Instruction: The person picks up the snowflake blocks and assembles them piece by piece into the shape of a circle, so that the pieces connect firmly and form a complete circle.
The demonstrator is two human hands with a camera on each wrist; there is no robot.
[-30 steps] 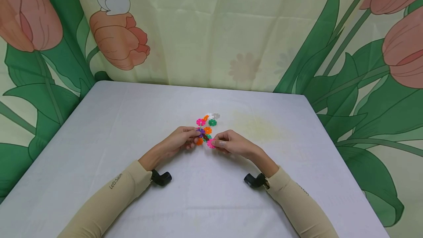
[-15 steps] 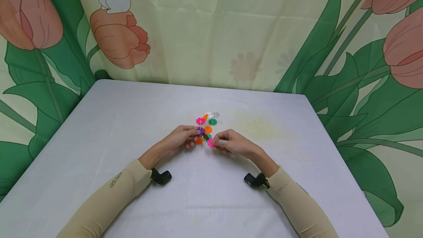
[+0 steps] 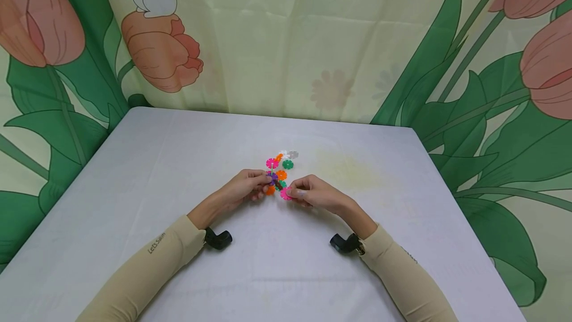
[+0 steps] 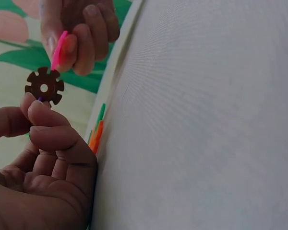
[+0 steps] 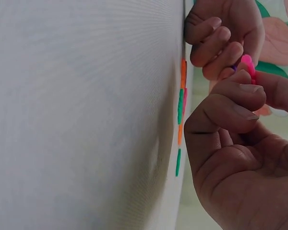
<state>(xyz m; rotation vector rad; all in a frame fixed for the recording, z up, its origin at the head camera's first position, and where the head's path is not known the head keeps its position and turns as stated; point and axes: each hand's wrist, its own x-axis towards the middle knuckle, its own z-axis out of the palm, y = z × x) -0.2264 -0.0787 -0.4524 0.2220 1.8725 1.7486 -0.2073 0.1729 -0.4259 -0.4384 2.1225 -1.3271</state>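
Note:
Notched plastic discs in several colours lie between my hands in the head view. My left hand (image 3: 248, 188) pinches a purple disc (image 3: 273, 178) between thumb and fingertips. A brown disc (image 4: 33, 89) stands up from those fingertips in the left wrist view, against a sliver of purple. My right hand (image 3: 315, 193) pinches a bright pink disc (image 3: 286, 193) by its edge. The pink disc's rim meets or nearly meets the brown one; I cannot tell if they are joined. Beyond my left hand, another pink disc (image 3: 272, 163), an orange disc (image 3: 279, 157) and a white disc (image 3: 284, 154) run in a line.
Loose on the white-covered table (image 3: 187, 148) are a green disc (image 3: 288, 164), an orange disc (image 3: 281, 175) and others partly hidden near my hands. A pale grey disc (image 3: 293, 154) sits beside the white one. A tulip-print curtain (image 3: 259, 53) hangs behind the table.
The line of discs beyond my left hand has shifted very slightly to the right. Both hands keep nearly the same place and hold.

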